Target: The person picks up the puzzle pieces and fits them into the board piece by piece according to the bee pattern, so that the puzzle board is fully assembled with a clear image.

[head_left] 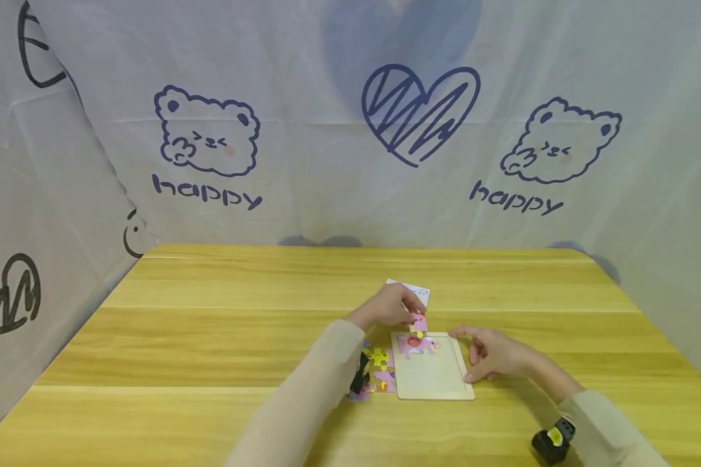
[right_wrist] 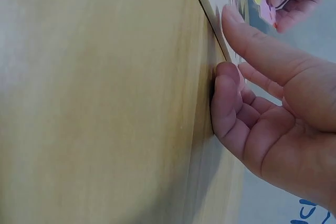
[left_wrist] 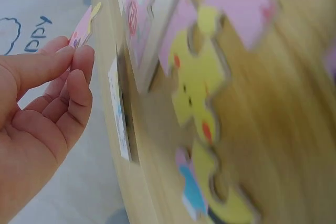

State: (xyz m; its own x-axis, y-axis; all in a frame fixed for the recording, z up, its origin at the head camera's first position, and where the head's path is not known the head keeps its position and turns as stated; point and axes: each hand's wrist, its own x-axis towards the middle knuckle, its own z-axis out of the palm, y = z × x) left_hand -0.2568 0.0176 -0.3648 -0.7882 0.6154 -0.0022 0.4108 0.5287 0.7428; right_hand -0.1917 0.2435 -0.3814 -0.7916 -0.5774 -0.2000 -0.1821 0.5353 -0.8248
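Note:
My left hand (head_left: 390,305) pinches a pink jigsaw piece with a yellow tab (head_left: 419,322) between thumb and fingers, just above the top edge of a square wooden puzzle tray (head_left: 432,381). Joined pink pieces with a red oval (head_left: 415,342) lie in the tray's upper part. Along the tray's right side, my right hand (head_left: 496,353) holds the edge, index finger at the top corner and thumb lower down. The right wrist view shows its thumb (right_wrist: 252,38) on the rim and the other fingers curled beside it.
Several loose puzzle pieces (head_left: 381,358), yellow, pink and purple, lie left of the tray, partly behind my left sleeve. A white printed card (head_left: 422,294) lies beyond my left hand. A drawn-on white cloth (head_left: 315,175) hangs behind the wooden table (head_left: 181,344).

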